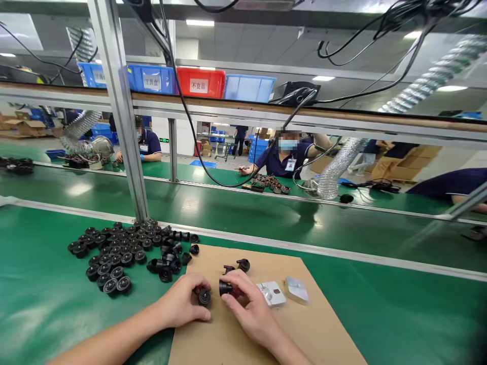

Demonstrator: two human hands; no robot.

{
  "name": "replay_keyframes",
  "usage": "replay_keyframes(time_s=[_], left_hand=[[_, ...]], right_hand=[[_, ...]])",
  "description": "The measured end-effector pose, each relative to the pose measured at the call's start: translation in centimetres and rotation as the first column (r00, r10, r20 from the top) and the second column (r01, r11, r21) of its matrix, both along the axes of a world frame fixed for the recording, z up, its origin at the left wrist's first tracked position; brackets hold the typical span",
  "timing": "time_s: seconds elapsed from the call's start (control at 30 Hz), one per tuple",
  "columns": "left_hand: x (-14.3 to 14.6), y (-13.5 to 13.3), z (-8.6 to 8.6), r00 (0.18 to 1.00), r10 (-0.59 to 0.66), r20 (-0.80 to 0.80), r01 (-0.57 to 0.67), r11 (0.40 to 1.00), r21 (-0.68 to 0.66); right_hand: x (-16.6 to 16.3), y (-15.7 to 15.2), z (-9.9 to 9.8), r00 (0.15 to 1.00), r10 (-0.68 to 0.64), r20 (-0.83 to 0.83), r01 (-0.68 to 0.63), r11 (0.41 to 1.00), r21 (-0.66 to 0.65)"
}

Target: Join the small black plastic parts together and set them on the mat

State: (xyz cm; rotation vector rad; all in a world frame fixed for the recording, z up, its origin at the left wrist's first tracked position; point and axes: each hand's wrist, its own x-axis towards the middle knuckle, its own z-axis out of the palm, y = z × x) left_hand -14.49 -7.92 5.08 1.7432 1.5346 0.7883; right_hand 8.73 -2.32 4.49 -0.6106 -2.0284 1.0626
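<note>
R hand (249, 309) is over the brown card (304, 334), pinching a small black cup (225, 288) btwn thumb & fingers, above the card's L half. L hand (184, 302) curls round a round black part (204, 297), holding it by the card's L edge. Cup & part are close but apart. At the card's far end sit 2 black bits (243, 265). 2 shiny metal blocks (297, 290) lie on the card, R of the R hand. L of the card, on the green table (380, 304), is a big bunch of black wheels (124, 284), w/ loose black cups (165, 274) btwn bunch & card. Metal post (120, 116) stands behind the bunch. Across from the card, a masked person (279, 161) has 1 hand near a heap of small parts (272, 183).
</note>
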Motion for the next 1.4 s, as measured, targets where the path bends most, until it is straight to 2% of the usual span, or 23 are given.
replay_keyframes(time_s=[0.13, 0.27, 0.37, 0.5, 0.67, 0.87, 1.07, 1.3, 1.4], left_hand=[[-0.5, 0.3, -0.4, 0.981, 0.002, 0.193, 0.010, 0.998, -0.059], [0.4, 0.0, -1.0, 0.906, 0.007, 0.423, 0.023, 0.998, -0.066], [0.8, -0.3, -0.8, 0.931, -0.013, 0.364, 0.001, 0.999, 0.032], [1.0, -0.6, 0.2, 0.946, -0.086, 0.312, 0.047, 0.990, 0.130], [1.3, -1.1, 0.9, 0.948, -0.114, 0.296, 0.084, 0.990, 0.114], [1.6, -1.2, 0.2, 0.921, -0.149, 0.361, 0.113, 0.986, 0.120], [1.4, -0.8, -0.2, 0.893, -0.122, 0.434, 0.094, 0.992, 0.087], [1.4, -1.0, 0.3, 0.884, -0.119, 0.452, 0.093, 0.993, 0.079], [1.4, -1.1, 0.1, 0.900, -0.089, 0.427, 0.059, 0.995, 0.084]], right_hand=[[0.2, 0.1, -0.2, 0.997, 0.031, 0.073, -0.040, 0.992, 0.123], [0.3, 0.0, -0.4, 0.995, 0.036, 0.096, -0.056, 0.977, 0.206], [0.2, -0.2, -0.4, 0.997, 0.022, 0.077, -0.041, 0.965, 0.261], [0.2, -0.3, -0.4, 0.999, 0.020, 0.045, -0.033, 0.953, 0.300], [0.1, -0.3, 0.0, 0.999, 0.026, 0.032, -0.036, 0.928, 0.371], [0.1, -0.1, 0.4, 0.999, 0.047, 0.028, -0.054, 0.907, 0.418], [0.2, 0.1, 0.4, 0.999, 0.029, 0.033, -0.041, 0.887, 0.460], [0.2, 0.1, 0.6, 0.999, -0.001, 0.040, -0.025, 0.775, 0.632], [0.2, -0.2, 0.7, 0.995, -0.067, 0.069, 0.013, 0.802, 0.597]])
